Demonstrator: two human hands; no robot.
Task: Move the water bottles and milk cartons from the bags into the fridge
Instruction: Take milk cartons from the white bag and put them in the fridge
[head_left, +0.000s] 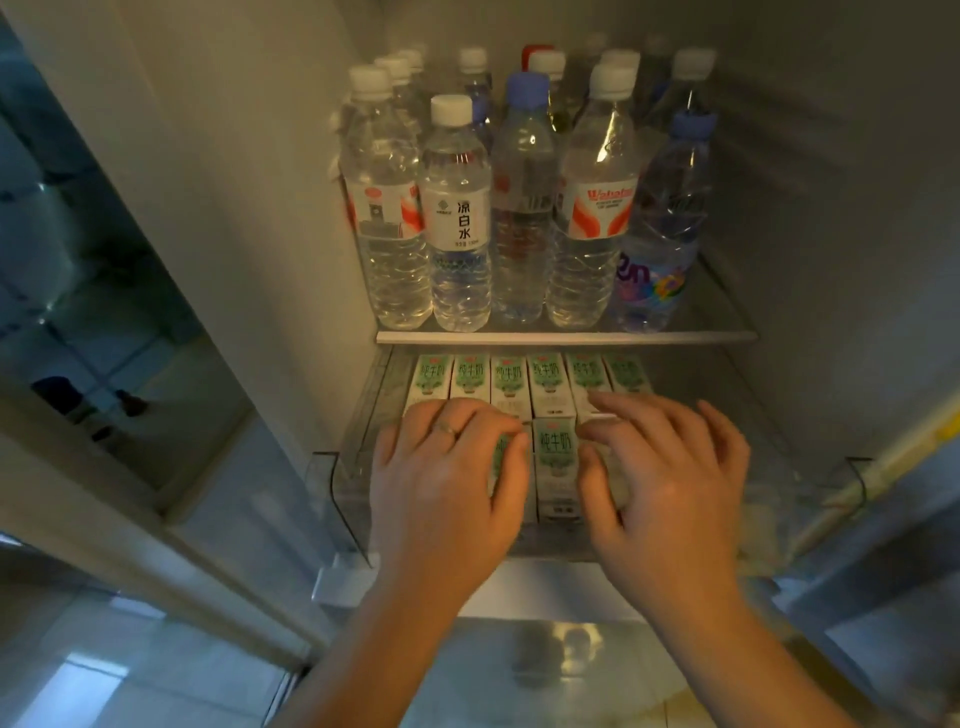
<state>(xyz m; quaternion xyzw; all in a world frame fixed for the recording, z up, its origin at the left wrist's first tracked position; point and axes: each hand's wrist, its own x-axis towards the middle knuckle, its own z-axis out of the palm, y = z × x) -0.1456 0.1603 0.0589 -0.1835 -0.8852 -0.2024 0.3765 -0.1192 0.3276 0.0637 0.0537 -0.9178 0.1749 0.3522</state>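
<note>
The left hand (447, 478) has its fingers curled down over the front milk cartons (556, 467), with the thumb against one carton's side. The right hand (670, 478) lies wider, its fingers spread and resting on the carton tops to the right. One front carton stands between the two hands. The step looks like squaring up this front row against the back row (545, 376) in the clear drawer (332, 483). To do it well, press both hands evenly toward the back and inward. That keeps the cartons upright and touching, with no gap for one to tip into. Keep the knuckles low, because the glass shelf (566, 336) sits just above, crowded with water bottles (519, 208) that a bump could knock over. The bags are out of view, so I cannot tell what remains for the fridge (260, 208).
</note>
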